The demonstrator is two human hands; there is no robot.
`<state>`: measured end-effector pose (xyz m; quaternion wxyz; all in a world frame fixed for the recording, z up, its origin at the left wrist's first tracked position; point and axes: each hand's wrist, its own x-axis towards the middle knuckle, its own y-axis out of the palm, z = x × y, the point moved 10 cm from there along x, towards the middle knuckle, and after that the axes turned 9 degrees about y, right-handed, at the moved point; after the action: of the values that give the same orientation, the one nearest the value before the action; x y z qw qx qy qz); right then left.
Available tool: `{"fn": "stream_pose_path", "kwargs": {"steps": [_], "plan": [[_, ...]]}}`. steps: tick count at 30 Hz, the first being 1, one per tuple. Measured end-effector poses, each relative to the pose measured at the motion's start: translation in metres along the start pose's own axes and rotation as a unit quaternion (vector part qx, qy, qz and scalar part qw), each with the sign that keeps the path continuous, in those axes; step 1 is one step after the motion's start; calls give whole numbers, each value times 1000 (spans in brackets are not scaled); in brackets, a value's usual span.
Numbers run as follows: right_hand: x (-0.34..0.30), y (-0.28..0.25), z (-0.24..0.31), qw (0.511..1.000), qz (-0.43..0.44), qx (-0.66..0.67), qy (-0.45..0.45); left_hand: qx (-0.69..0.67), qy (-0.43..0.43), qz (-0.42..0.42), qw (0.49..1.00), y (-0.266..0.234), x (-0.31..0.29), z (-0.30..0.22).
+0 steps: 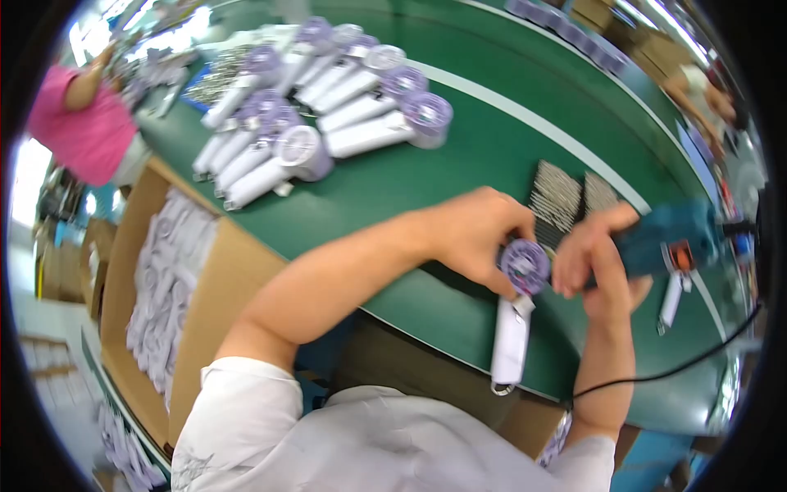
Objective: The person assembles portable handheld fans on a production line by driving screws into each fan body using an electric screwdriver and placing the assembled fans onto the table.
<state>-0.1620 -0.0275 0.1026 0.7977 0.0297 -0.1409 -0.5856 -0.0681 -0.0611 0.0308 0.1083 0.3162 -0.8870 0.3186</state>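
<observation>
My left hand (484, 238) grips a small handheld fan (511, 340) by its round purple head, fingers around the rim. The fan's white handle points toward me, with a loop at its end. Close on the right, my right hand (597, 262) is wrapped about a teal power screwdriver (668, 238), its fingers near the fan head and somewhat blurred. The tool's tip is hidden by the fingers. Beyond the hands, a dark block of screws (556, 195) stands on the green table, a second screw block (600, 193) beside it.
Several fans (369, 135) lie in rows at the far left, by a blue tray of metal parts (217, 78). A cardboard box (234, 279) of white parts stands left. A black cord (680, 361) crosses the right side. A person in pink (86, 123) is at far left.
</observation>
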Motion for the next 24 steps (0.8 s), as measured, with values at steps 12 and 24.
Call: {"fn": "stream_pose_path", "kwargs": {"steps": [12,24], "plan": [[3,1,-6,997,60,15,-37,13,-22,14,1000,3,-2,1],[1,4,-4,996,70,26,-48,28,-24,22,999,1,-5,-5]]}}
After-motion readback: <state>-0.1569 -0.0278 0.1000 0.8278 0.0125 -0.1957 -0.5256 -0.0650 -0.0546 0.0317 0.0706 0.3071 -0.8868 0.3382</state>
